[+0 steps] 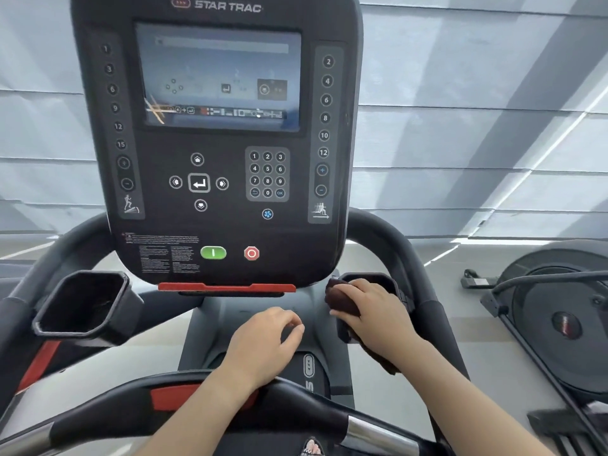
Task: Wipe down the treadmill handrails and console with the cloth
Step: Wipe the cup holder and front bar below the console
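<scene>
From the head camera we see our right hand (371, 311) at four o'clock, fingers clamped on the dark brown cloth (340, 297), pressing it against the right cup holder (388, 284) just beside the console (217, 139). Our left hand (263, 343) hangs at six o'clock over the grey centre column (210, 324), fingers loosely curled and holding nothing. The front handrail (98, 419) crosses at seven o'clock beneath our forearms.

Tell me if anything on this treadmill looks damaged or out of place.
The console's touchscreen shows streaky orange-white lines at its lower left corner; whether crack or reflection, I cannot tell. Nothing else stands out; the right hand presses the dark brown cloth by the right cup holder.
</scene>
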Available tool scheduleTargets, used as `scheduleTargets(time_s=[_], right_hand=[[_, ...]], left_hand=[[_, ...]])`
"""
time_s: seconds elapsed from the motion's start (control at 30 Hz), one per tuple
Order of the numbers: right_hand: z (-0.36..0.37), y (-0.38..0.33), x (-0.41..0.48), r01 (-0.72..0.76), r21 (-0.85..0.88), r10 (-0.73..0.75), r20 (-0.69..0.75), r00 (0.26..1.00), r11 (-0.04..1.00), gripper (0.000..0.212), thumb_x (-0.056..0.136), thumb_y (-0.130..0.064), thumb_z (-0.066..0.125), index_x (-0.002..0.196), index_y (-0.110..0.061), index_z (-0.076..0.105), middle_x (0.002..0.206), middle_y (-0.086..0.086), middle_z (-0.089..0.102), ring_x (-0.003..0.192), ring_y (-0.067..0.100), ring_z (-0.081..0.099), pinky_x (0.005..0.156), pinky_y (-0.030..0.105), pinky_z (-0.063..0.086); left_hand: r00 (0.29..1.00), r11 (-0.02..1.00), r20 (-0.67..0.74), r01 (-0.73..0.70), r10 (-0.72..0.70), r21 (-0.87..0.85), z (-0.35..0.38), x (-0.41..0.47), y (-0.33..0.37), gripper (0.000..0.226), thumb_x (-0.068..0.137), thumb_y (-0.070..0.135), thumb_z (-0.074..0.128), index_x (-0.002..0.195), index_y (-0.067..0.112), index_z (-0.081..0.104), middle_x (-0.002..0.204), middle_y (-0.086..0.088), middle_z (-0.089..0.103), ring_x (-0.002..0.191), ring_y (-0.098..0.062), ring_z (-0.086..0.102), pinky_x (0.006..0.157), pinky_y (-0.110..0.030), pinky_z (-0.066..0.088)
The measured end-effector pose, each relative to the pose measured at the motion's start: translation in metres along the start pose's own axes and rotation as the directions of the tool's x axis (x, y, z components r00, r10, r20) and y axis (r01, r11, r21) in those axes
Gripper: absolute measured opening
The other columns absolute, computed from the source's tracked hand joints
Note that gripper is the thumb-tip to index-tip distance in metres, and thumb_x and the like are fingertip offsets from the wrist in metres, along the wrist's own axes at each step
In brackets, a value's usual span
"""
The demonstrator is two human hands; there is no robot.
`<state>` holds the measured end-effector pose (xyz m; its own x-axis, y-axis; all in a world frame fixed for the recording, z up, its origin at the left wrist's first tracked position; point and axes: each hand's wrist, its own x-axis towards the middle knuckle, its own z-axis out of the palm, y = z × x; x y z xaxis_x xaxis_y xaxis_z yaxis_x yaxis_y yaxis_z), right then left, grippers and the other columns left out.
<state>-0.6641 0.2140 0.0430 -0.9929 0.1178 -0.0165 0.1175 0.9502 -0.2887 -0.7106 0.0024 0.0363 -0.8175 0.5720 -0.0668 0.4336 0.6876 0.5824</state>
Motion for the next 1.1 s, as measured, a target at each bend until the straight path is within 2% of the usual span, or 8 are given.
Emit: scheduleTargets(time_s=[0.1, 0.23, 0.3, 0.4, 0.5, 0.67, 0.87, 1.1], right_hand=[[-0.004, -0.010, -0.001, 0.047, 0.084, -0.033, -0.159, 0.987, 0.995, 0.043, 0.086, -0.050, 0.058, 0.123, -0.029, 0.056, 0.122, -0.004, 0.060, 0.109, 0.026, 0.054, 0.082, 0.042, 0.047], [0.018, -0.026, -0.001, -0.107, -0.063, 0.106, -0.020, 0.994, 0.992, 0.054, 0.083, -0.060, 0.054, 0.132, -0.039, 0.043, 0.141, -0.008, 0.042, 0.127, 0.021, 0.038, 0.093, 0.046, 0.040], [0.032, -0.028, -0.006, -0.166, -0.125, 0.164, -0.027, 0.986, 0.978, 0.062, 0.078, -0.061, 0.058, 0.133, -0.041, 0.039, 0.143, -0.008, 0.036, 0.127, 0.022, 0.034, 0.086, 0.045, 0.045], [0.040, -0.028, -0.014, -0.173, -0.156, 0.166, -0.059, 0.984, 0.972, 0.070, 0.069, -0.052, 0.074, 0.131, -0.034, 0.047, 0.140, 0.000, 0.046, 0.119, 0.029, 0.045, 0.069, 0.044, 0.053], [0.043, -0.026, -0.011, -0.117, -0.179, 0.092, -0.139, 0.986, 0.977, 0.060, 0.066, -0.044, 0.080, 0.119, -0.025, 0.060, 0.127, 0.005, 0.059, 0.101, 0.033, 0.058, 0.058, 0.042, 0.053], [0.041, -0.040, 0.019, -0.216, -0.214, 0.191, -0.131, 0.973, 0.953, 0.045, 0.083, -0.043, 0.063, 0.123, -0.025, 0.053, 0.138, 0.001, 0.046, 0.111, 0.030, 0.047, 0.071, 0.041, 0.047], [0.045, -0.031, -0.027, -0.100, -0.211, 0.062, -0.181, 0.982, 0.972, 0.055, 0.061, -0.035, 0.085, 0.111, -0.021, 0.066, 0.119, 0.009, 0.064, 0.098, 0.034, 0.062, 0.055, 0.041, 0.052], [0.043, -0.039, 0.001, -0.171, -0.227, 0.138, -0.157, 0.978, 0.959, 0.042, 0.075, -0.039, 0.073, 0.113, -0.023, 0.063, 0.130, 0.006, 0.056, 0.101, 0.032, 0.056, 0.062, 0.040, 0.048]], left_hand=[[1.000, 1.000, 0.007, -0.013, 0.013, -0.014, -0.004, -0.004, -0.002, 0.020, 0.090, 0.044, 0.044, 0.096, 0.035, 0.061, 0.098, 0.020, 0.060, 0.091, 0.000, 0.051, 0.076, -0.021, 0.043], [1.000, 0.998, 0.011, -0.022, 0.022, -0.052, -0.007, -0.009, -0.006, 0.019, 0.090, 0.042, 0.044, 0.094, 0.035, 0.061, 0.096, 0.020, 0.059, 0.090, -0.001, 0.051, 0.077, -0.023, 0.045], [0.999, 0.998, 0.018, -0.032, 0.033, -0.053, -0.007, -0.010, -0.005, 0.019, 0.090, 0.042, 0.043, 0.093, 0.035, 0.060, 0.095, 0.018, 0.058, 0.088, -0.002, 0.050, 0.077, -0.024, 0.045], [0.997, 0.997, 0.039, -0.065, 0.066, -0.032, -0.006, -0.011, -0.004, 0.022, 0.090, 0.043, 0.041, 0.095, 0.034, 0.060, 0.099, 0.016, 0.060, 0.092, -0.004, 0.052, 0.079, -0.025, 0.046], [0.995, 0.997, 0.062, -0.072, 0.074, -0.041, -0.006, -0.011, -0.004, 0.025, 0.090, 0.044, 0.040, 0.096, 0.032, 0.060, 0.098, 0.014, 0.061, 0.093, -0.006, 0.053, 0.079, -0.025, 0.046], [0.993, 0.996, 0.102, -0.059, 0.066, -0.063, -0.007, -0.010, -0.004, 0.027, 0.090, 0.043, 0.039, 0.098, 0.029, 0.061, 0.099, 0.009, 0.061, 0.092, -0.010, 0.055, 0.079, -0.029, 0.048], [0.990, 0.995, 0.126, -0.061, 0.071, -0.082, -0.007, -0.011, -0.006, 0.028, 0.090, 0.043, 0.039, 0.096, 0.028, 0.061, 0.097, 0.009, 0.061, 0.091, -0.011, 0.055, 0.080, -0.032, 0.048], [0.986, 0.994, 0.141, -0.075, 0.087, -0.083, -0.006, -0.010, -0.008, 0.028, 0.089, 0.045, 0.039, 0.096, 0.029, 0.061, 0.097, 0.010, 0.061, 0.090, -0.009, 0.055, 0.079, -0.030, 0.048]])
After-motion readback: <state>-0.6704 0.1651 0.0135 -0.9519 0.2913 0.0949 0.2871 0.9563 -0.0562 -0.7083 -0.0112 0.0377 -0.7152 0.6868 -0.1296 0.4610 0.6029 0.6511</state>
